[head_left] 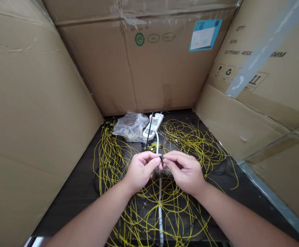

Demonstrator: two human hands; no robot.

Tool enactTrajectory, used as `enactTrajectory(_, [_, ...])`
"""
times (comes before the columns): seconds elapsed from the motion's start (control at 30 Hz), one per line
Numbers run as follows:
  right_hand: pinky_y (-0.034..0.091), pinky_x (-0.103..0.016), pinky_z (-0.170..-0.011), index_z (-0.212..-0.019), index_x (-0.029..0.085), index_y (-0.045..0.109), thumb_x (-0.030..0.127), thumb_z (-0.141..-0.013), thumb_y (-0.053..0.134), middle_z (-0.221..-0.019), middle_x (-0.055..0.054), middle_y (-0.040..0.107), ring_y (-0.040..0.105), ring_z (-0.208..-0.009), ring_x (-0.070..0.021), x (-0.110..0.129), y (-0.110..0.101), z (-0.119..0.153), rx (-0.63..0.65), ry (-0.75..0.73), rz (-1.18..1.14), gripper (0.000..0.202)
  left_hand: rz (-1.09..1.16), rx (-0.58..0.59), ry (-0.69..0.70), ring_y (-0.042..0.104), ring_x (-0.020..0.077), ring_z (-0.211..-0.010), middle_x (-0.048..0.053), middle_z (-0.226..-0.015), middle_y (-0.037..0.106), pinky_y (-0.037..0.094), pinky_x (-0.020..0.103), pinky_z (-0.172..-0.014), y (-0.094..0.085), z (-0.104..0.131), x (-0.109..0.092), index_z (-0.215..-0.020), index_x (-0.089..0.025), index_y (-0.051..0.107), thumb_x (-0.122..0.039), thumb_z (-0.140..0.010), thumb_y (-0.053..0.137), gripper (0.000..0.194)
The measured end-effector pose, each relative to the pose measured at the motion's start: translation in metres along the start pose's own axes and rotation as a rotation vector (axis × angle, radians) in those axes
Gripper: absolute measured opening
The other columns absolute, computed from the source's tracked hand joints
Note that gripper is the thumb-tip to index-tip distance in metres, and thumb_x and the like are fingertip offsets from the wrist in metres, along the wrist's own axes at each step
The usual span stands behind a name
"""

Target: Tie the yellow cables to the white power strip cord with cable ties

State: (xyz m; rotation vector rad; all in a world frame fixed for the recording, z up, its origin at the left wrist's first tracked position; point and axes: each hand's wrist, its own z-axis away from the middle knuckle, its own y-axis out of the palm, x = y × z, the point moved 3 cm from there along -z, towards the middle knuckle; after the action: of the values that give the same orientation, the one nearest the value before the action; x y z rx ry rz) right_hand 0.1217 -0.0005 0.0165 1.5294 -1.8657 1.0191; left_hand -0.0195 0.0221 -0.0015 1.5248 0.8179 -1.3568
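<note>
Nearer me than the power strip [156,120], my left hand [142,168] and right hand [187,172] cover most of a small black piece [161,157], too tiny to identify, and part of the white cable [160,212]. Left of the strip, the plastic bag [131,125] blurs its contents. Beyond it to the right, the blue-edged label's [205,35] print is unreadable. Nearest me, the frame cuts off my forearms [92,216] and the yellow wires [128,219].

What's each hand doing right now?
Left hand: fingers closed on a small dark piece.
Right hand: fingertips pinched at the same piece.
</note>
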Motion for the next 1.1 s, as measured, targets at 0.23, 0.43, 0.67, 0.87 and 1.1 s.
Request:
enactTrajectory(0.23, [0.055, -0.03, -0.056, -0.083, 0.022, 0.069, 0.013, -0.08, 0.056, -0.073, -0.003, 0.066, 0.062, -0.061, -0.0148, 0.001, 0.001, -0.001, 0.015, 0.071, -0.122, 0.016, -0.03, 0.02, 0.021, 0.039, 0.0036, -0.041, 0.001, -0.061, 0.058, 0.029, 0.018, -0.038, 0.001, 0.002, -0.002, -0.084, -0.012, 0.065, -0.03, -0.078, 0.06, 0.019])
enactTrajectory(0.43, [0.054, -0.03, -0.056, -0.082, 0.02, 0.069, 0.017, -0.081, 0.057, -0.068, -0.003, 0.063, 0.061, -0.058, -0.0139, -0.004, 0.005, 0.001, 0.015, 0.178, -0.216, 0.013, -0.062, 0.026, 0.015, 0.04, 0.0039, -0.04, 0.001, -0.059, 0.058, 0.03, 0.018, -0.038, 0.0, 0.002, -0.001, -0.081, -0.011, 0.065, -0.032, -0.077, 0.061, 0.021])
enactTrajectory(0.67, [0.052, -0.029, -0.055, -0.08, 0.017, 0.069, 0.02, -0.081, 0.057, -0.063, -0.002, 0.059, 0.06, -0.055, -0.0133, -0.001, 0.007, -0.002, 0.035, 0.267, -0.34, 0.012, -0.108, 0.073, 0.074, 0.045, 0.0051, -0.043, 0.002, -0.061, 0.061, 0.036, 0.018, -0.04, 0.002, 0.001, -0.007, -0.083, -0.012, 0.064, -0.029, -0.079, 0.059, 0.018])
enactTrajectory(0.87, [0.052, -0.027, -0.05, -0.076, 0.016, 0.068, 0.024, -0.079, 0.06, -0.063, -0.002, 0.06, 0.059, -0.052, -0.0123, -0.004, 0.005, 0.0, 0.005, 0.301, -0.283, 0.011, -0.318, 0.078, 0.205, 0.06, 0.0138, -0.063, 0.005, -0.068, 0.065, 0.05, 0.028, -0.064, 0.002, 0.002, -0.012, -0.08, -0.013, 0.066, -0.026, -0.082, 0.054, 0.018])
enactTrajectory(1.1, [0.051, -0.025, -0.043, -0.074, 0.013, 0.063, 0.031, -0.075, 0.065, -0.057, -0.001, 0.062, 0.057, -0.041, -0.0107, -0.015, 0.011, 0.0, 0.029, 0.541, -0.48, 0.018, -0.484, 0.029, 0.297, 0.062, 0.0135, -0.062, 0.005, -0.069, 0.067, 0.05, 0.025, -0.061, 0.001, 0.006, -0.014, -0.083, -0.014, 0.066, -0.023, -0.083, 0.052, 0.016])
